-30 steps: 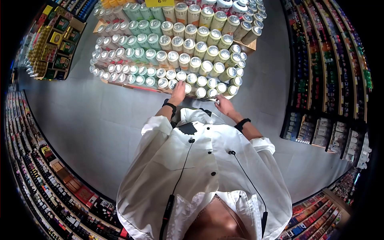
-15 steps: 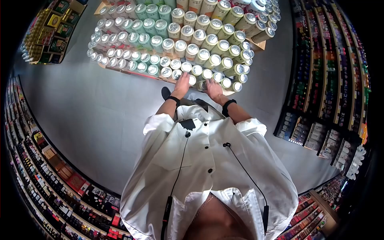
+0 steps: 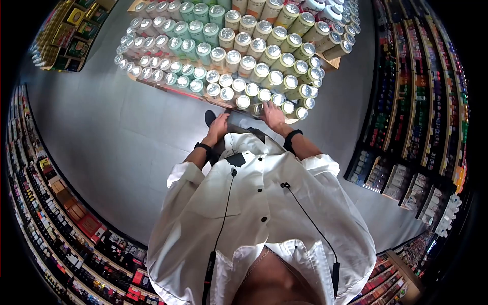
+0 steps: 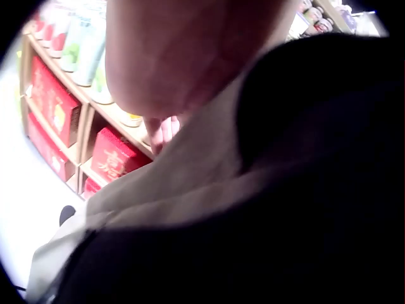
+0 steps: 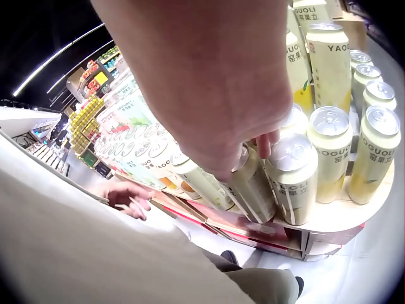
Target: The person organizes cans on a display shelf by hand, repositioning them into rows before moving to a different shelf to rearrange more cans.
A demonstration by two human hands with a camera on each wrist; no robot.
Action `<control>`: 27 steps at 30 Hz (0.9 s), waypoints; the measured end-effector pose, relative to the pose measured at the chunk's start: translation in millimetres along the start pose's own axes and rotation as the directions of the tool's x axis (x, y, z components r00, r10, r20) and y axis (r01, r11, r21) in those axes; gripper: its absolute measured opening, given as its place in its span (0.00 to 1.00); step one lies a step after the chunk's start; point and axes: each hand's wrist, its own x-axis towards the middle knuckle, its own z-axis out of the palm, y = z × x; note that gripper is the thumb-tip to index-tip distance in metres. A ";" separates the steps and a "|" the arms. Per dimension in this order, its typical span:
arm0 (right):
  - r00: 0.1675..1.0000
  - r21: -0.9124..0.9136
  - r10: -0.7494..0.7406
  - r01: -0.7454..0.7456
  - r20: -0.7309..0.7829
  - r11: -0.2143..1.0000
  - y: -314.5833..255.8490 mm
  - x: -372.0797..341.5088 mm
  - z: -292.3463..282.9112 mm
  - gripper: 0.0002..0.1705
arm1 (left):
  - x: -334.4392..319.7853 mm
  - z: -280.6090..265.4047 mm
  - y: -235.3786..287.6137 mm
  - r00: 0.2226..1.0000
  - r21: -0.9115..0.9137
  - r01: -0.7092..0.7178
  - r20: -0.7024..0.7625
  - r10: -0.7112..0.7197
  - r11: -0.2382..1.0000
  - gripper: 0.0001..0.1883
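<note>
My right hand (image 3: 273, 118) is at the front edge of the can display. In the right wrist view its thumb and fingers hold a pale yellow drink can (image 5: 254, 190) near the top, and the can leans slightly. Beside it stands a matching can (image 5: 293, 183). My left hand (image 3: 219, 126) is off the display, low in front of the body, its fingers loosely bent with nothing in them. The right wrist view also shows that left hand (image 5: 128, 195). In the left wrist view the forearm (image 4: 190, 50) covers most of the hand.
Tiered rows of green cans (image 3: 209, 33) and pinkish cans (image 3: 147, 61) fill the display's left part. Red boxes (image 4: 116, 154) sit in wooden compartments below. Shelves (image 3: 406, 101) line the right side, and grey floor (image 3: 127, 137) lies between.
The left hand has come away from the front row of cans, back toward the body. My right hand moved left along the edge and now holds a can there. The head view has shifted.
</note>
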 end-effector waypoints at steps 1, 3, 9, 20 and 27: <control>1.000 -0.004 -0.021 0.021 -0.018 1.000 0.3 -1.0 -2.7 0.32 | -16.2 1.6 -14.0 1.000 -0.003 0.008 -0.021 -0.008 1.000 0.18; 0.995 -0.020 -0.084 0.083 -0.060 0.996 0.7 -1.8 -8.3 0.30 | -45.6 2.1 -39.9 0.984 -0.003 0.164 -0.074 -0.163 0.987 0.16; 0.991 0.015 -0.116 0.118 -0.072 0.993 -13.2 7.7 -19.3 0.28 | -112.2 14.8 -88.7 0.846 -0.031 0.525 -0.085 -0.526 0.850 0.16; 0.996 -0.078 -0.034 0.041 0.087 0.996 -37.5 9.4 -20.1 0.34 | -220.6 -1.4 -125.5 0.633 -0.585 0.645 0.050 -0.772 0.491 0.22; 0.988 -0.171 -0.125 0.140 0.093 0.975 -62.3 50.1 -17.7 0.38 | -371.6 7.2 -153.8 0.446 -0.771 0.574 0.011 -0.895 0.276 0.19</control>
